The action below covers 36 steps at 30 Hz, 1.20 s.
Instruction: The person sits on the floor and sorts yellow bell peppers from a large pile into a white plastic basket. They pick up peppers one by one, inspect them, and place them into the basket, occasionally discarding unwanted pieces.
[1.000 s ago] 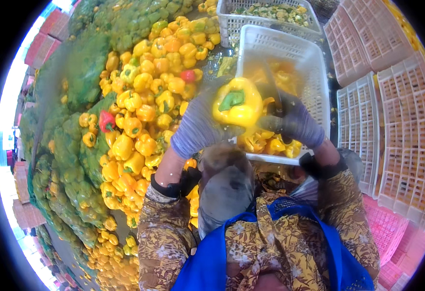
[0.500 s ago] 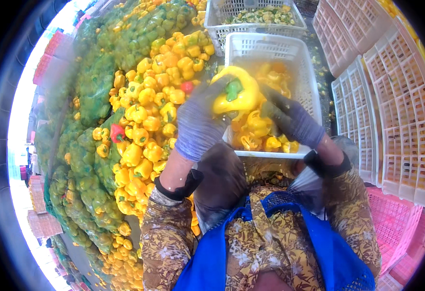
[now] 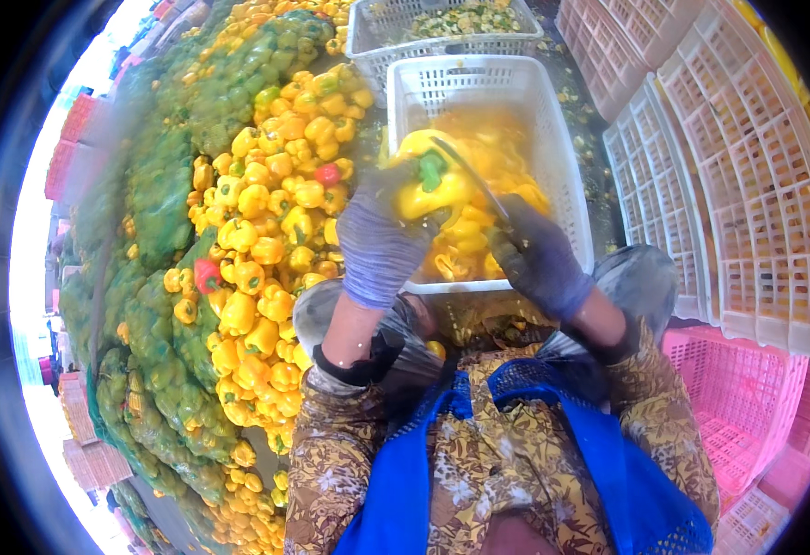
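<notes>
My left hand (image 3: 382, 236), in a purple-grey glove with a dark palm, is closed around the side of a large yellow bell pepper (image 3: 439, 196). The pepper's green stem points up toward me. In my gloved right hand (image 3: 542, 257) is a knife (image 3: 475, 176), its narrow blade slanting up and left across the pepper's right side, close to the stem. I cannot tell whether the edge is in the flesh. Both hands are over the near part of a white plastic crate (image 3: 567, 190), where yellow pepper pieces (image 3: 460, 252) lie below them.
A heap of yellow peppers (image 3: 262, 250) with a few red ones lies at my left, beside green net sacks (image 3: 160, 370) of peppers. Another white crate (image 3: 447, 42) with green and pale scraps stands beyond. White crates (image 3: 747, 176) and a pink crate (image 3: 733, 398) are at my right.
The knife blade now shows across the pepper's right side. My right hand has turned and come lower beside the pepper. The surroundings have shifted left in the view.
</notes>
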Tool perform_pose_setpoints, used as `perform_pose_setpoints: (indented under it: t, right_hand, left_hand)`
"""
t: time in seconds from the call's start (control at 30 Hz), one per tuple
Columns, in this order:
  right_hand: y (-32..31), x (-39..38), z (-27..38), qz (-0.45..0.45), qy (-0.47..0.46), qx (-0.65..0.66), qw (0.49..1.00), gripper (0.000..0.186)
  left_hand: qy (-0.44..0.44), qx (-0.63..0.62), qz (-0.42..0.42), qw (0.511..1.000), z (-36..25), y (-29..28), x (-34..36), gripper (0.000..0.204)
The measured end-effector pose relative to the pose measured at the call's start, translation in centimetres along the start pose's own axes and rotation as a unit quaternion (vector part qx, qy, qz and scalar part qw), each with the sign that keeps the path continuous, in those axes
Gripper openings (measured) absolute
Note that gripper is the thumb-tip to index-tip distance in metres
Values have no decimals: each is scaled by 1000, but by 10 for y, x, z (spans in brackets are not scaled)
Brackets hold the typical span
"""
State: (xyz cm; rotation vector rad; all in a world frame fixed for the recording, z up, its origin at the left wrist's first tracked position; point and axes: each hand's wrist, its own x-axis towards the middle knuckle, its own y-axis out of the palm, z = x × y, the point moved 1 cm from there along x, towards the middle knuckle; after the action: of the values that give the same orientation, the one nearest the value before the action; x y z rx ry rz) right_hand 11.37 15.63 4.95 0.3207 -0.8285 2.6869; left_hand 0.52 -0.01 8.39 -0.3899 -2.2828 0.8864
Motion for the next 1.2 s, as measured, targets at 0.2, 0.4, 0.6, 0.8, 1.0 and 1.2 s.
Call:
perform_pose_setpoints:
  t: [0.2, 0.4, 0.6, 0.8, 1.0, 1.2]
  right_hand:
    - [12, 17, -20, 31, 26, -98, 994, 27]
    - [23, 22, -40, 118, 100, -108, 982, 29]
    - [31, 13, -61, 132, 153, -81, 976, 27]
    - [8, -26, -79, 247, 246, 120, 929, 29]
    - [-40, 24, -28, -53, -27, 58, 997, 42]
    - [-34, 29, -1, 33, -171, -155, 973, 78]
  left_hand:
    - [58, 35, 51, 996, 0, 16, -2, 46]
    - [58, 12, 61, 996, 20, 32, -10, 46]
    - [87, 19, 76, 993, 27, 47, -9, 46]
    - [-28, -229, -1, 973, 57, 32, 15, 55]
    - [-55, -506, 142, 849, 48, 39, 17, 63]
    - [-118, -556, 235, 788, 34, 50, 2, 72]
